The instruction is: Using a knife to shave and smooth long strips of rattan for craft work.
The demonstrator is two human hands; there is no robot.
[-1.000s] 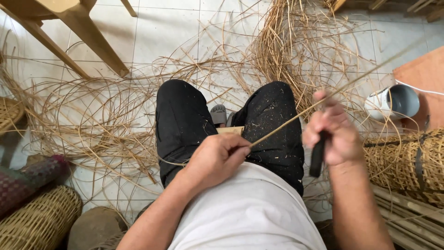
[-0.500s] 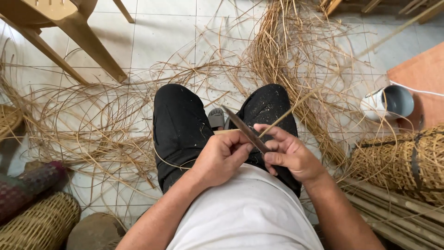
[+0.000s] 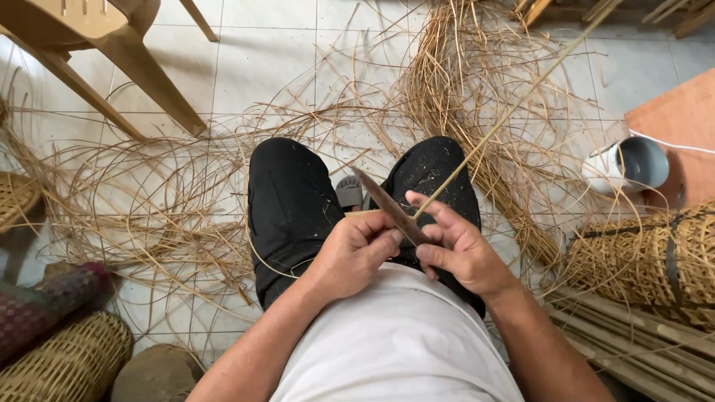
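I sit with my knees in black trousers [image 3: 290,201] over a tiled floor. My right hand [image 3: 462,253] grips a dark knife [image 3: 387,208] whose blade points up and to the left. A long thin cane strip [image 3: 514,108] runs from the blade away to the upper right, passing under my right forefinger. My left hand [image 3: 356,251] is closed beside the blade, pinching the strip's near end with its thumb at the knife. The knife's handle is hidden inside my right hand.
Loose cane shavings [image 3: 462,82] lie in heaps around my legs. A wooden chair [image 3: 112,52] stands at upper left. Woven baskets [image 3: 67,365] sit at lower left, another basket [image 3: 655,257] and cane rods [image 3: 633,335] at right, a white cup [image 3: 625,167] beyond.
My right hand has come in from the right to meet my left hand over my lap. The knife now lies against the strip, its blade pointing up-left.
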